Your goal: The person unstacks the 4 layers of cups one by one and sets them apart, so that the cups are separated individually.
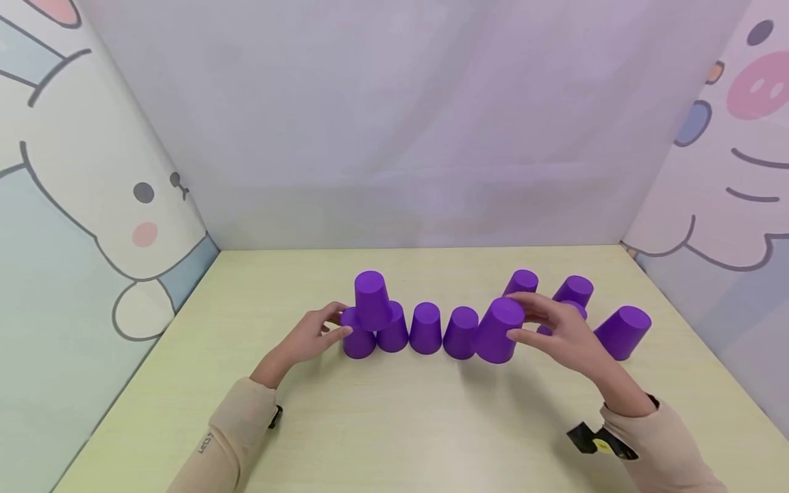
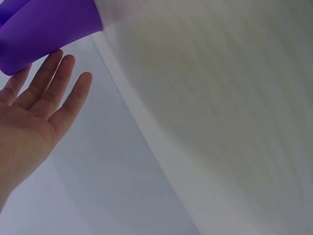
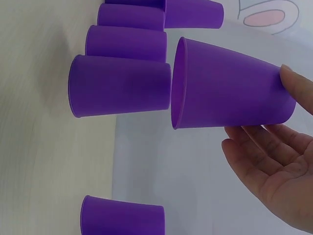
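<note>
Four upside-down purple cups stand in a row: a leftmost cup point(image 1: 359, 342), a second cup point(image 1: 394, 337), a third cup point(image 1: 425, 330) and a right-end cup point(image 1: 459, 334). An upper cup point(image 1: 372, 302) rests across the left two. My left hand point(image 1: 311, 335) is beside the leftmost cup, thumb in front; in the left wrist view its extended fingertips point(image 2: 55, 56) touch the cup's side. My right hand point(image 1: 557, 332) pinches another inverted cup point(image 3: 230, 88) near its base, between thumb and fingers. Its rim is raised to about the top of the right-end cup point(image 3: 122, 85).
Behind and beside my right hand stand several more purple cups, including a back cup point(image 1: 522, 282), a farther-right cup point(image 1: 574, 289) and an outer cup point(image 1: 624, 332). The pale table point(image 1: 394, 424) meets a white backdrop point(image 1: 407, 137), with cartoon-printed side panels point(image 1: 74, 205).
</note>
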Demonstrator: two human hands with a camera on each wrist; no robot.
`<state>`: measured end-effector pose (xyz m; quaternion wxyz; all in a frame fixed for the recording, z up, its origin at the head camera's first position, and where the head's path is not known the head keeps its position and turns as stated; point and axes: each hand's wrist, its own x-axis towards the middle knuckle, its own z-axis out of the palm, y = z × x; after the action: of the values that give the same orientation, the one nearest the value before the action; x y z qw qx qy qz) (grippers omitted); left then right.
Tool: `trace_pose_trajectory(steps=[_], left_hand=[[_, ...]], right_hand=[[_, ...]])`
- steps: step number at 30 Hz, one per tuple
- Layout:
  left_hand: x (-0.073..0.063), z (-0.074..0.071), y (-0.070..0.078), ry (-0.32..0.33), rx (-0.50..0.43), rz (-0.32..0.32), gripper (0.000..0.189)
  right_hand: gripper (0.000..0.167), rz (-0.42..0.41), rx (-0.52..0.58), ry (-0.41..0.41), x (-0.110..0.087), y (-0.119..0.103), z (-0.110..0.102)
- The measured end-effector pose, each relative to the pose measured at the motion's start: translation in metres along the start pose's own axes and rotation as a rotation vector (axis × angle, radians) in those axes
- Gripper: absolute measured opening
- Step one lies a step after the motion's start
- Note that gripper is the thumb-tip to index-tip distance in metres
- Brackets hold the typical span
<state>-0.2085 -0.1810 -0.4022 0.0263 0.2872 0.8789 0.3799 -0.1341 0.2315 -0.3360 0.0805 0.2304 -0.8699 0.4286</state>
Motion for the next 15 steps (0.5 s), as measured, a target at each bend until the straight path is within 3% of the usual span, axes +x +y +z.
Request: trace_pose_trajectory(steps=[15], left_hand=[[0.0, 0.0, 0.001, -0.003, 0.001, -0.003, 0.034]], right_hand=[[0.044, 0.028, 0.013, 0.036, -0.021, 0.008, -0.009]])
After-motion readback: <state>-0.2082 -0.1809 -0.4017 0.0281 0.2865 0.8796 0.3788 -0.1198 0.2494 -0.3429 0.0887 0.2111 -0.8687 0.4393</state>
